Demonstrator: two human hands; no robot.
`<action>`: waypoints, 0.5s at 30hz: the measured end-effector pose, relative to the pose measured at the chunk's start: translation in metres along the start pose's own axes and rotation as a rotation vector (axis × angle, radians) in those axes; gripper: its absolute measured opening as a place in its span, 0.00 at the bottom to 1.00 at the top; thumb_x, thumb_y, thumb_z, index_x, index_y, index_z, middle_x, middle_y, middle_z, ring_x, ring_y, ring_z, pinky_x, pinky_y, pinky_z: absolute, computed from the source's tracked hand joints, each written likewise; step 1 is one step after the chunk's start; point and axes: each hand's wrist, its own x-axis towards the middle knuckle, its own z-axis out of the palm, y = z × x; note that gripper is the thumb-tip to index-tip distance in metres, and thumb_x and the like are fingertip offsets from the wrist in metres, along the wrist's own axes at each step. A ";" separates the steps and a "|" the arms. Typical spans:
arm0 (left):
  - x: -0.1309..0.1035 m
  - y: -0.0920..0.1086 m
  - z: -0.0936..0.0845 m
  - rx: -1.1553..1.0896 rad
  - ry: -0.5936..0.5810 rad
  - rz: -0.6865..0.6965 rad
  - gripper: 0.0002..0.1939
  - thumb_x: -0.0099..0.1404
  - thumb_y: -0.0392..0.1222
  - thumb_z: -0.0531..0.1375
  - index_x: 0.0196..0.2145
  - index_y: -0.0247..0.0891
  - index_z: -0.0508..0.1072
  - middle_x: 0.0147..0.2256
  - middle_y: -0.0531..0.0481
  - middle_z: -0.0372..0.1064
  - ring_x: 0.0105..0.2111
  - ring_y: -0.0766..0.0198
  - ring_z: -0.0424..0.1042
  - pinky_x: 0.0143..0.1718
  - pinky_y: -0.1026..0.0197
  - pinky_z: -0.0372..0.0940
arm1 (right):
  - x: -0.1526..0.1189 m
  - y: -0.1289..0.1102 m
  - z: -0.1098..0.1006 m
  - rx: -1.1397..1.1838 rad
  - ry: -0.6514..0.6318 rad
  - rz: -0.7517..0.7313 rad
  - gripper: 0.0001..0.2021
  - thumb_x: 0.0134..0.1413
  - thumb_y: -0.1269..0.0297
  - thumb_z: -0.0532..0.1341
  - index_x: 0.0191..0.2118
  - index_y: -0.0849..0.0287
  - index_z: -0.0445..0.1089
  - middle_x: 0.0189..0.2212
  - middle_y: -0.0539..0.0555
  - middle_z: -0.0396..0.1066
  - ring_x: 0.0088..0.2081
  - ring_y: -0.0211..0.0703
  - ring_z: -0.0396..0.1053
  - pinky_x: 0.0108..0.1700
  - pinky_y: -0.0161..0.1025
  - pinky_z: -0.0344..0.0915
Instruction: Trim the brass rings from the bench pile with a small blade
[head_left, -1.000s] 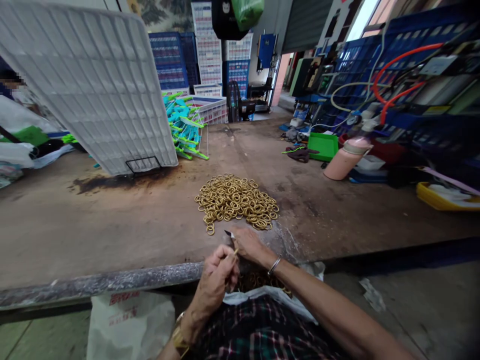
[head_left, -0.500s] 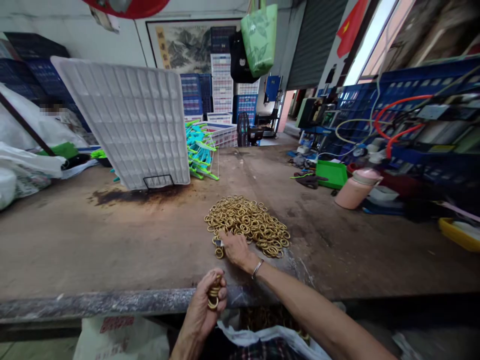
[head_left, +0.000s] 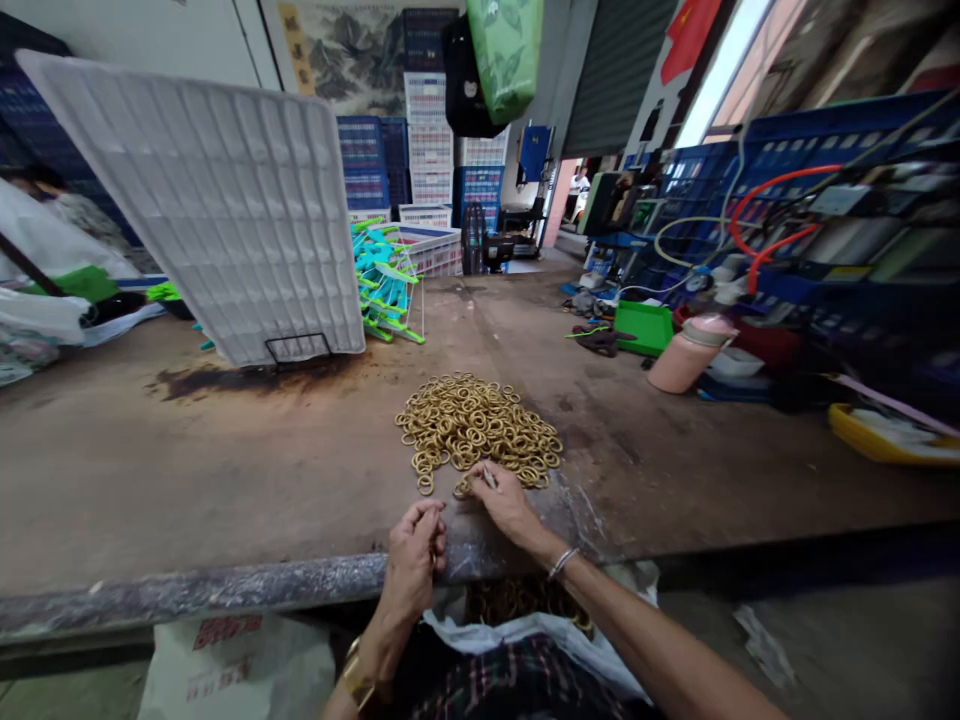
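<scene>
A heap of gold-coloured rings (head_left: pixel 480 420) lies on the worktable (head_left: pixel 225 480) in front of me. My left hand (head_left: pixel 414 555) is closed at the table's front edge; its curled fingers wrap around several gold-coloured rings, now mostly hidden. My right hand (head_left: pixel 506 502) is at the near edge of the heap with thumb and fingers pinched together. A small thin pale piece (head_left: pixel 490 476) shows at its fingertips, too small to name. Just beside those fingertips lies a loose ring (head_left: pixel 461 489).
On the left stands a ribbed white panel (head_left: pixel 247 210) in a wire stand, with turquoise and green plastic pieces (head_left: pixel 386 285) behind it. To the right are a green tray (head_left: pixel 645 327), a pink bottle (head_left: pixel 690 355) and a yellow tray (head_left: pixel 892 440). Below the edge, an open bag (head_left: pixel 517 630) sits at my lap.
My right hand has drawn back from the heap's left side to its near edge. My left hand has risen and turned, hiding the rings it showed. The view has shifted.
</scene>
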 end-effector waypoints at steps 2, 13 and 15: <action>0.001 -0.006 0.005 0.159 0.011 0.029 0.22 0.49 0.54 0.61 0.36 0.36 0.66 0.17 0.60 0.57 0.14 0.75 0.53 0.12 0.72 0.48 | -0.011 -0.002 -0.003 0.035 0.023 0.041 0.08 0.47 0.65 0.53 0.28 0.61 0.68 0.24 0.48 0.66 0.29 0.37 0.62 0.34 0.32 0.58; 0.032 -0.025 -0.003 0.675 0.019 0.132 0.27 0.46 0.64 0.56 0.31 0.37 0.72 0.13 0.57 0.60 0.14 0.66 0.61 0.16 0.66 0.58 | -0.031 -0.005 0.001 0.184 -0.012 0.202 0.05 0.44 0.69 0.54 0.24 0.61 0.66 0.18 0.45 0.60 0.22 0.32 0.57 0.24 0.28 0.53; 0.038 -0.025 -0.009 0.772 -0.028 0.271 0.22 0.45 0.60 0.58 0.27 0.39 0.74 0.20 0.53 0.69 0.21 0.63 0.68 0.23 0.66 0.63 | -0.032 -0.007 -0.002 0.152 -0.010 0.206 0.06 0.44 0.68 0.54 0.22 0.61 0.64 0.17 0.45 0.59 0.22 0.32 0.56 0.23 0.28 0.52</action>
